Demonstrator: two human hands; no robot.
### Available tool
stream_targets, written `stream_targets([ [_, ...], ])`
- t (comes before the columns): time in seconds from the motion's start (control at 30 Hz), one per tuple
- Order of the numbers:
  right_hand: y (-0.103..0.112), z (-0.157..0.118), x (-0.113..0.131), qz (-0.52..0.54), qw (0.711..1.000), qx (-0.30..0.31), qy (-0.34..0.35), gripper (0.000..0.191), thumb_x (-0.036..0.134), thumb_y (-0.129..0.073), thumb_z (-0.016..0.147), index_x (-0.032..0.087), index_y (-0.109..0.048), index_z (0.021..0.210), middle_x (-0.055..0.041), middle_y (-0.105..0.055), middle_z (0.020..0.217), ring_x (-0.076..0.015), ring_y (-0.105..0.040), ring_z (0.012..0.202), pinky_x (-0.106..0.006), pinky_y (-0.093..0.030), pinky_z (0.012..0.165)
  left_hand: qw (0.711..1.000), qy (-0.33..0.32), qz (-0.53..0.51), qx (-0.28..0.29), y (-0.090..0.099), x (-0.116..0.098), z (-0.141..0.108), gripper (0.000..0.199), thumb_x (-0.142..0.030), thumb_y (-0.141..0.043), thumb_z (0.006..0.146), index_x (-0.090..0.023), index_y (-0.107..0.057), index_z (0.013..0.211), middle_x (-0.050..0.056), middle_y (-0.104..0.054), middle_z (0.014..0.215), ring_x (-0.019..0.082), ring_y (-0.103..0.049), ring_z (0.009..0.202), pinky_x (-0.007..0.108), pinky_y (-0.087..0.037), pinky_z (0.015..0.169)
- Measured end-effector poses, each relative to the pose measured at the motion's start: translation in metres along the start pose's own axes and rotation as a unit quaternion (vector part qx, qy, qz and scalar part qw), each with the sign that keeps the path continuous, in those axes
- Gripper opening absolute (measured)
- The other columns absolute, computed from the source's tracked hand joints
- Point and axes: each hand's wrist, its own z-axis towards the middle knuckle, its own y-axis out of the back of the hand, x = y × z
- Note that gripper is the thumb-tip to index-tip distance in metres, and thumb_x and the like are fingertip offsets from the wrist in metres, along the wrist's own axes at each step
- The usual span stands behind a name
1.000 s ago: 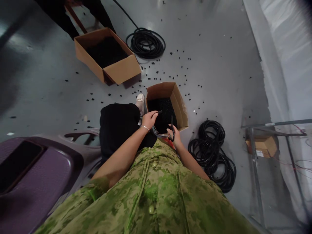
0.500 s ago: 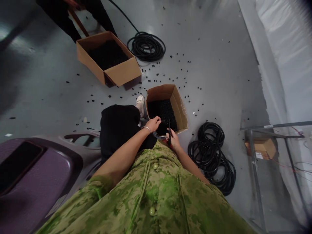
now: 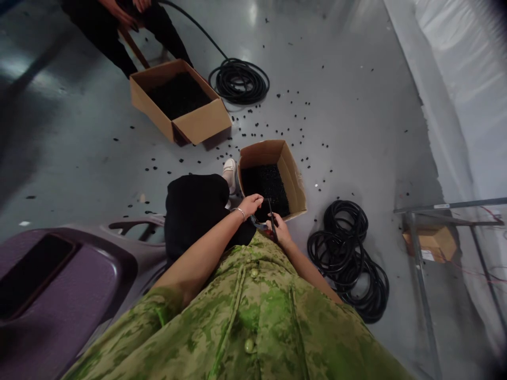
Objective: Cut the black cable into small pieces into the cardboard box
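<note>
My left hand [image 3: 252, 203], with a bracelet at its wrist, is closed in a pinch on a thin black piece [image 3: 265, 199] that points toward the right. My right hand [image 3: 282, 231] grips a dark, narrow scissor-like tool [image 3: 272, 215], held nearly upright. Its tip meets or crosses the end of the black piece; I cannot tell which. Both hands are over the near edge of a cardboard box [image 3: 295, 182], which holds a heap of small black bits [image 3: 266, 180]. Part of the tool's handle is hidden by my fingers.
A coil of black tubing [image 3: 344, 253] lies right of the box, another coil [image 3: 240, 82] beyond it. A larger open carton [image 3: 204, 121] of black bits stands before a seated person [image 3: 130, 31]. Black bits litter the floor. At left, a phone [image 3: 34, 272] rests on a purple stool [image 3: 79, 295].
The scissor-like tool has shifted slightly left, closer to my left hand, and its tip now meets the black piece. The other person's hands have come further into view.
</note>
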Motion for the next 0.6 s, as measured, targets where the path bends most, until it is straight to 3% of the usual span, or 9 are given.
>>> stream_targets([
  [0.27,0.002,0.000,0.004,0.025,1.000,-0.008,0.000,0.042,0.044,-0.066,0.078,0.025,-0.061,0.115,-0.0024,-0.066,0.092,-0.0178,-0.061,0.082,-0.028,-0.052,0.068,0.994,0.064,-0.077,0.040,-0.007,-0.005,-0.008,0.020,-0.028,-0.055,0.090,-0.015,-0.066,0.101,-0.007,-0.042,0.059,0.004,-0.029,0.039,0.019,-0.021,0.041],
  [0.6,0.002,-0.012,0.019,0.089,0.995,0.022,-0.038,0.048,0.048,-0.061,0.080,0.024,-0.056,0.122,0.0014,-0.060,0.079,-0.0110,-0.053,0.057,-0.020,-0.043,0.049,0.985,0.091,-0.141,0.041,-0.012,-0.008,-0.011,0.020,-0.026,-0.056,0.092,-0.014,-0.064,0.106,-0.006,-0.043,0.061,0.003,-0.028,0.039,0.018,-0.021,0.040],
])
